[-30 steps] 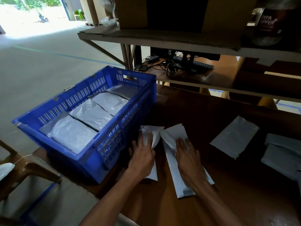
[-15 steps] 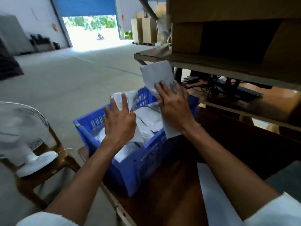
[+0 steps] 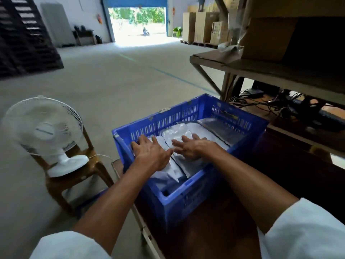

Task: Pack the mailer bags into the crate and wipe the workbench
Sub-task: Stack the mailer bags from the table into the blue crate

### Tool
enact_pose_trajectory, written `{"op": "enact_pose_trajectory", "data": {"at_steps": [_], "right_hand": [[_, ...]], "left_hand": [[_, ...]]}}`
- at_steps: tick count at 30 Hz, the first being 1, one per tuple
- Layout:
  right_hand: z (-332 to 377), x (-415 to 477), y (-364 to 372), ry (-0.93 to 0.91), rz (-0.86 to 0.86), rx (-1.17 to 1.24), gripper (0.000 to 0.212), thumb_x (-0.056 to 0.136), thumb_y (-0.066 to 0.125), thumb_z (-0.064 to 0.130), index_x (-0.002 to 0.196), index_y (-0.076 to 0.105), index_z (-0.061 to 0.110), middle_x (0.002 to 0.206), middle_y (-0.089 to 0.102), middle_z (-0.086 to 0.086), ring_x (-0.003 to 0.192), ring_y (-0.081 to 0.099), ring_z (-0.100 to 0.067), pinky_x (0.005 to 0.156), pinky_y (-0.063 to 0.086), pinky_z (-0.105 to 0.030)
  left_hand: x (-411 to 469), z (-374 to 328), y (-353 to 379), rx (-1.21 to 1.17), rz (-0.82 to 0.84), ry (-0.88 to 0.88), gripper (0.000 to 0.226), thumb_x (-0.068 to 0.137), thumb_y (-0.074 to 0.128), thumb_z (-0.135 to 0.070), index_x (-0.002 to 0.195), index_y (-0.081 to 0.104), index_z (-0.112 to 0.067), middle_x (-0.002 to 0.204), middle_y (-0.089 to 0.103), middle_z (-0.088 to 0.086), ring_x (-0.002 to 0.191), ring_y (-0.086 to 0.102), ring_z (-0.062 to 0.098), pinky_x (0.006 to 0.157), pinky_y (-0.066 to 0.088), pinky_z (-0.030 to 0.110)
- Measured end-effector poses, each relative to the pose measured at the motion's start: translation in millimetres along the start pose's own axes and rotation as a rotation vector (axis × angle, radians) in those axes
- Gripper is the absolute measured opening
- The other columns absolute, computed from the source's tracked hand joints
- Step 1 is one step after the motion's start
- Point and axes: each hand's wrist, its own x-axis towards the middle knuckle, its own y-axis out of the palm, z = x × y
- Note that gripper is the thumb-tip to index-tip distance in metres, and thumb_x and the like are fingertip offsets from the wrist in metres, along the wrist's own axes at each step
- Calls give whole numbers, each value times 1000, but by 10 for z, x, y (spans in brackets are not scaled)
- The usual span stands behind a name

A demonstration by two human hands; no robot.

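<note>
Ok, both hands are down inside the crate [image 3: 186, 200]. Left hand [image 3: 151, 154] is palm down with fingers straight and spread, pressing on a white bag [image 3: 173, 171] at the crate's left end. Right hand [image 3: 192, 148] is just beside it, also palm down with fingers straight, flat on the next bag [image 3: 176, 131]. It's a bit blurred. Neither hand grasps anything: both are released and just pressing. The left thumb tip sits very close to the right hand, and I can't tell if they touch.

The bags lie side by side in a row across the crate, white and silvery, with edges overlapping. A darker grey bag [image 3: 222, 128] lies at the far right end.

The crate is blue with slotted walls. It sits at the left end of the brown bench [image 3: 214, 230], with one side along the bench edge.

Left of the bench, a white fan [image 3: 43, 128] stands on a wooden chair [image 3: 74, 176]. Its cord trails toward the bench.

On the right, a shelf [image 3: 261, 70] carries a cardboard box [image 3: 267, 38]. There's a tangle of cables [image 3: 280, 105] on the level below it.

White sleeves are visible at both bottom corners.
</note>
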Motion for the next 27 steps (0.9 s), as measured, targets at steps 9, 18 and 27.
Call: {"op": "enact_pose_trajectory", "data": {"at_steps": [9, 18, 27], "right_hand": [[-250, 101, 44, -164, 62, -127, 61, 101, 26, 61, 151, -9, 53, 163, -17, 15, 152, -11, -19, 120, 1, -59], [-371, -360, 22, -153, -551, 225, 56, 100, 50, 43, 152, 31, 37, 156, 38, 3, 144, 33, -23, 115, 28, -50], [-1077, -1873, 1199, 297, -1151, 635, 26, 86, 60, 9, 109, 72, 14, 108, 73, -4, 99, 65, -20, 90, 51, -32]], "left_hand": [[58, -255, 247, -108, 169, -4, 90, 100, 31, -63, 159, -7, -7, 161, -11, 34, 152, 2, 44, 121, 16, 50], [-121, -142, 14, -80, -133, 110, 76, 100, 25, -65, 156, 24, -13, 158, 28, 22, 144, 25, 42, 109, 29, 60], [-1020, -1458, 0, -444, -568, 715, 49, 93, 54, -47, 137, 49, -25, 134, 53, 4, 120, 47, 31, 93, 41, 46]]}}
